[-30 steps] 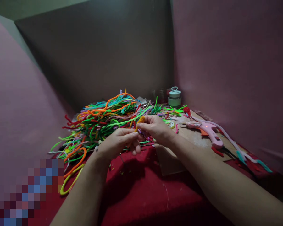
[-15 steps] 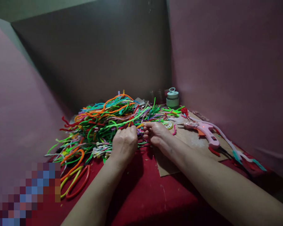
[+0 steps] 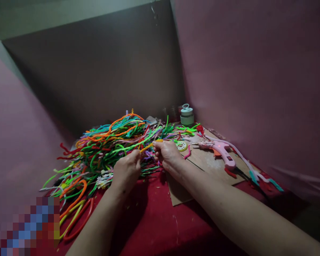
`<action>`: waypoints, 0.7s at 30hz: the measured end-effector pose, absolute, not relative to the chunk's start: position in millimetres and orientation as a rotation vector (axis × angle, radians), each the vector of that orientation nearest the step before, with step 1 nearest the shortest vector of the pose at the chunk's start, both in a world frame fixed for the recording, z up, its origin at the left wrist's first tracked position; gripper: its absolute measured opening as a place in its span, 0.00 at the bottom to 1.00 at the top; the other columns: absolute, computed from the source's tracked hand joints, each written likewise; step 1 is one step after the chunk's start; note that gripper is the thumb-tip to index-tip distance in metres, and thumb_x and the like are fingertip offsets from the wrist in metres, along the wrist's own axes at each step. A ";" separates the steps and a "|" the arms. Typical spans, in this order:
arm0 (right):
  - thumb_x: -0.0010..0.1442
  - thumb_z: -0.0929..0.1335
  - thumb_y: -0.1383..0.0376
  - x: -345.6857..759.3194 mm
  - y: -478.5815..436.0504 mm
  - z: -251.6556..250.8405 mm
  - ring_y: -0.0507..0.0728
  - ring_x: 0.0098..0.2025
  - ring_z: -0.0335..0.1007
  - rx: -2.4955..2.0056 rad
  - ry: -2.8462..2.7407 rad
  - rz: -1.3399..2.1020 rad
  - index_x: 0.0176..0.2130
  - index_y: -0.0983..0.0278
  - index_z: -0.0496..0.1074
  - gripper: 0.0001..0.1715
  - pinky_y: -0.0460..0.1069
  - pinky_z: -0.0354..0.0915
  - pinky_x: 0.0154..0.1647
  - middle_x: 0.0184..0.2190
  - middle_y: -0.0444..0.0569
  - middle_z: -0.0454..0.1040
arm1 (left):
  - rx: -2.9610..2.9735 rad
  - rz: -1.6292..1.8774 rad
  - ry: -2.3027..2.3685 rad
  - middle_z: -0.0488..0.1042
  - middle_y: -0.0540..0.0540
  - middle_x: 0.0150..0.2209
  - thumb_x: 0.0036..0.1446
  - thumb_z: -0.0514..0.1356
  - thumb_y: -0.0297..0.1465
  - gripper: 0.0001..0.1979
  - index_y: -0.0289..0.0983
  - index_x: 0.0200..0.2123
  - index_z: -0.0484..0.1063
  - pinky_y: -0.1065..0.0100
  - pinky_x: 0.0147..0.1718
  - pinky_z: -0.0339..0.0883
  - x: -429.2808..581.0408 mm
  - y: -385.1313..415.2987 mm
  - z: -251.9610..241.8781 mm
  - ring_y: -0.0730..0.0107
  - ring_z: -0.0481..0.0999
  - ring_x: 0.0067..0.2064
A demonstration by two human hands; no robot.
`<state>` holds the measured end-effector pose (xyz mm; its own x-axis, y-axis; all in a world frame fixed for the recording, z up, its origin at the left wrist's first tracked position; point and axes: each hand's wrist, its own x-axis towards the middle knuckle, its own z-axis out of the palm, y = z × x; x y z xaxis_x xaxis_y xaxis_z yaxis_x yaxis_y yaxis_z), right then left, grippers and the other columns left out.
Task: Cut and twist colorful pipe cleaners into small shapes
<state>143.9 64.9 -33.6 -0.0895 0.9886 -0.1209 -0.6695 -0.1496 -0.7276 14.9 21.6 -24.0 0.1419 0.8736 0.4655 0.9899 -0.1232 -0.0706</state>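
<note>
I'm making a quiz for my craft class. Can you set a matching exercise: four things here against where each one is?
Things: 1 glue gun; 2 pale green tin; 3 orange pipe cleaner; 4 pipe cleaner heap.
Places: A far corner; B pinched between left hand and right hand; C on the cardboard sheet; D on the red cloth, at left.
Pairs: 1-C, 2-A, 3-B, 4-D.

Single head-worn view, aimed forward and down.
The orange pipe cleaner (image 3: 148, 146) pinched between the left hand (image 3: 126, 170) and right hand (image 3: 168, 156) is seen closely from above and behind; the pipe-cleaner pile (image 3: 106, 142) is framed beyond the grip, the glue gun (image 3: 220, 151) to its right.
</note>
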 end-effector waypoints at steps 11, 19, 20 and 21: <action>0.53 0.59 0.63 129.3 42.9 -47.3 0.48 0.14 0.49 -0.814 -1.093 1.435 0.16 0.63 0.62 0.17 0.45 0.49 0.16 0.11 0.41 0.59 | -2.285 -0.525 -1.646 0.66 0.51 0.19 0.56 0.46 0.38 0.17 0.38 0.25 0.69 0.73 0.23 0.51 47.6 76.3 19.8 0.74 0.61 0.21; 0.53 0.60 0.69 125.5 45.0 -49.4 0.55 0.28 0.65 -1.062 -1.281 1.208 0.22 0.65 0.71 0.13 0.48 0.57 0.29 0.26 0.54 0.75 | -2.334 -0.168 -1.536 0.76 0.42 0.30 0.56 0.46 0.36 0.16 0.40 0.31 0.74 0.70 0.25 0.53 116.3 167.8 19.7 0.65 0.72 0.30; 0.53 0.61 0.69 124.6 47.9 -50.9 0.56 0.28 0.66 -1.099 -1.241 1.199 0.23 0.64 0.71 0.13 0.48 0.58 0.30 0.26 0.55 0.75 | -2.338 -0.163 -1.538 0.76 0.42 0.30 0.56 0.47 0.36 0.16 0.40 0.31 0.74 0.70 0.25 0.53 120.5 176.1 18.6 0.64 0.73 0.30; 0.53 0.61 0.69 124.0 50.7 -52.3 0.57 0.28 0.66 -1.128 -1.213 1.195 0.22 0.64 0.71 0.13 0.49 0.58 0.30 0.26 0.56 0.75 | -2.345 -0.159 -1.538 0.76 0.42 0.30 0.56 0.47 0.36 0.16 0.41 0.31 0.74 0.71 0.25 0.53 124.2 183.0 17.7 0.64 0.73 0.30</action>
<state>124.0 50.7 -52.3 -0.0111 0.9982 0.0595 -0.0442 0.0590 -0.9973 124.2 183.0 17.7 0.4106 0.8706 0.2709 0.9076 -0.3618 -0.2128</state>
